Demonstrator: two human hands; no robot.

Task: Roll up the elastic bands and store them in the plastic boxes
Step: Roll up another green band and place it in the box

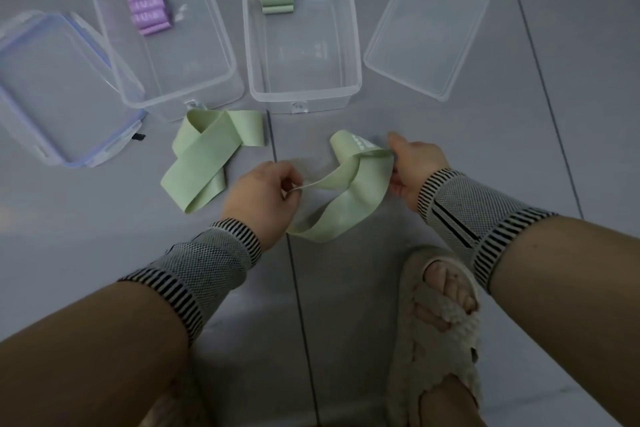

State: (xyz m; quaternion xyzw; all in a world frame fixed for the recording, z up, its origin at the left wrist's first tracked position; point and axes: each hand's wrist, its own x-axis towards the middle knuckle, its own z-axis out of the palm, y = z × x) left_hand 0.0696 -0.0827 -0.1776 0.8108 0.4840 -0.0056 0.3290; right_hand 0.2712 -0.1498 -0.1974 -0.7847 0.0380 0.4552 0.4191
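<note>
Green band (346, 191), thin, matte, twisted into a slack loop, hangs just before the right-hand box (301, 94). Left hand (259, 198) pinches one edge; right hand (412, 170) grips the opposite fold. Risk: the twist gets rolled in, or the stretchy strip springs loose. Second green band (204, 163) lies crossed, left of that box.
</note>
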